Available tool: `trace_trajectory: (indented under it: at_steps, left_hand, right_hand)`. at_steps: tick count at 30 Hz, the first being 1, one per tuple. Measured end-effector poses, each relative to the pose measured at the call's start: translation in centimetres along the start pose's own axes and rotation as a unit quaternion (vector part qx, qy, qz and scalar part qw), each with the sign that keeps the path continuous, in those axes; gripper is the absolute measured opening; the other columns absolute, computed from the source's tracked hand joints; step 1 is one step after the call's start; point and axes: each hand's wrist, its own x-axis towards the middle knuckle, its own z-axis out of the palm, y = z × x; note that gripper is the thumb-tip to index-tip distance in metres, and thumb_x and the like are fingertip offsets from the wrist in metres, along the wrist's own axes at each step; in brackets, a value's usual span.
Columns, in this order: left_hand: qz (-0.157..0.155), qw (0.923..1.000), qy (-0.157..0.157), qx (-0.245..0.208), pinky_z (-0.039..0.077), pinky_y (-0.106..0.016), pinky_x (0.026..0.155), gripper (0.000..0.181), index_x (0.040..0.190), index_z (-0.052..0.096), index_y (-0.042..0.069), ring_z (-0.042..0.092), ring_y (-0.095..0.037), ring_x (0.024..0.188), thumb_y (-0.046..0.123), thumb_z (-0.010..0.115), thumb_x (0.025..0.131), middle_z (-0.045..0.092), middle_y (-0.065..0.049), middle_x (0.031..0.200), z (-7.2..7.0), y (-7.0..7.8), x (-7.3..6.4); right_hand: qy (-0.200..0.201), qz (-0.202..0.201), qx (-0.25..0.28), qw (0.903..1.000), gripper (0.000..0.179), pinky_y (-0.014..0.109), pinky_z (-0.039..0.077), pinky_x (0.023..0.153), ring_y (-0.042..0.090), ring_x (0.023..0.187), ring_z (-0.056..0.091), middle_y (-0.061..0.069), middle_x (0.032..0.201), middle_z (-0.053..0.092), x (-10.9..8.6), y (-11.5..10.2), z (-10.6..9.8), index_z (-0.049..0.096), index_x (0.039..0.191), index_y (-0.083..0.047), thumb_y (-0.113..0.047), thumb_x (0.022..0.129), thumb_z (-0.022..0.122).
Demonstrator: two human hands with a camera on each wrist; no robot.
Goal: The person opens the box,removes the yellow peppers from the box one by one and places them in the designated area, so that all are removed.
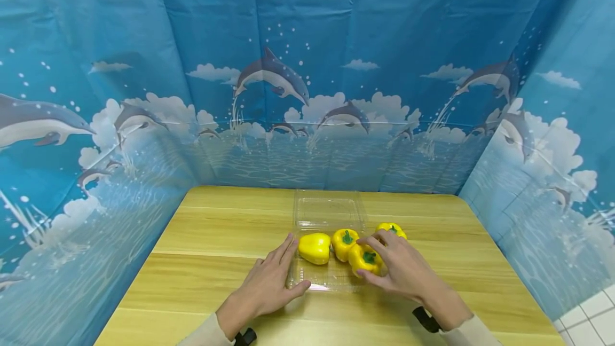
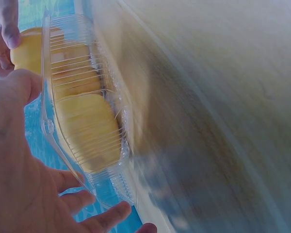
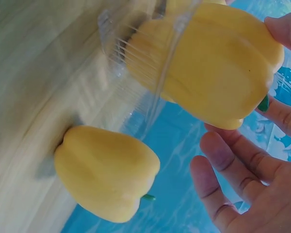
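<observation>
The thumb and fingers of the right hand (image 1: 402,265) curve around a yellow bell pepper (image 1: 363,261) and grasp it from its right side, the thumb on the near side and the fingertips on the far side by its green stem. The left hand (image 1: 268,285) grasps nothing: its fingers are stretched forward, close together, along the left side of a clear plastic container (image 1: 323,277), and its thumb is spread out to the right at the near edge. In the left wrist view the thumb tip is against the container's rim.

The right forearm comes in from the lower right, the hand arched over the pepper, palm turned to the left and down. The left forearm comes in from the lower left, the back of the hand facing up.

The held pepper is at the container's near right part, stem up, raised above the rim. Inside the container, a second pepper (image 1: 314,249) lies on its side at the left, and a third pepper (image 1: 340,250) stands stem up beside it. A fourth pepper (image 1: 390,227) stands on the wooden table (image 1: 206,260) outside the container, beyond the right hand. The clear lid (image 1: 329,210) lies folded back behind the container.
</observation>
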Motion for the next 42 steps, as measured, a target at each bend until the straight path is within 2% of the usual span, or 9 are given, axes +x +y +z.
trace_trajectory:
  at_steps: [12, 24, 35, 42]
  left_hand:
    - [-0.002, 1.0, 0.001, -0.001, 0.044, -0.087, 0.125, 0.105, 0.19, 0.016, 0.023, 0.043, -0.043, 0.174, 0.079, 0.057, 0.111, 0.009, -0.001, 0.2, 0.0, 0.0, 0.0]
    - [-0.004, 1.0, 0.0, -0.001, 0.044, -0.087, 0.125, 0.106, 0.19, 0.016, 0.023, 0.043, -0.043, 0.174, 0.08, 0.057, 0.111, 0.01, -0.003, 0.2, 0.0, 0.1, -0.1]
    - [-0.003, 1.0, -0.002, 0.0, 0.043, -0.087, 0.126, 0.105, 0.19, 0.016, 0.023, 0.043, -0.043, 0.174, 0.081, 0.055, 0.111, 0.007, -0.001, 0.2, 0.0, 0.1, -0.1]
    - [-0.004, 1.0, -0.002, 0.001, 0.044, -0.086, 0.126, 0.105, 0.19, 0.017, 0.022, 0.043, -0.043, 0.174, 0.081, 0.055, 0.111, 0.007, -0.001, 0.2, 0.0, 0.0, -0.2]
  right_hand:
    - [-0.007, 0.023, 0.011, 0.9996, 0.063, 0.039, 0.061, 0.077, 0.016, 0.1, 0.069, 0.001, 0.125, 0.073, 0.2, 0.3, -1.2, 0.077, 0.147, -0.026, -0.053, 0.094, 0.096]
    - [0.014, 0.036, 0.032, 0.9988, 0.059, 0.031, 0.055, 0.071, 0.012, 0.094, 0.064, -0.001, 0.119, 0.07, 0.0, 1.2, -2.6, 0.076, 0.144, -0.029, -0.041, 0.092, 0.099]
    - [0.022, 0.055, 0.03, 0.9978, 0.06, 0.039, 0.062, 0.074, 0.017, 0.098, 0.071, 0.006, 0.123, 0.071, -0.3, 2.4, -3.7, 0.076, 0.145, -0.026, -0.038, 0.092, 0.1]
    - [0.028, 0.062, 0.028, 0.9973, 0.061, 0.033, 0.059, 0.07, 0.014, 0.093, 0.069, 0.007, 0.123, 0.071, -0.4, 3.2, -4.2, 0.076, 0.146, -0.025, -0.036, 0.092, 0.1]
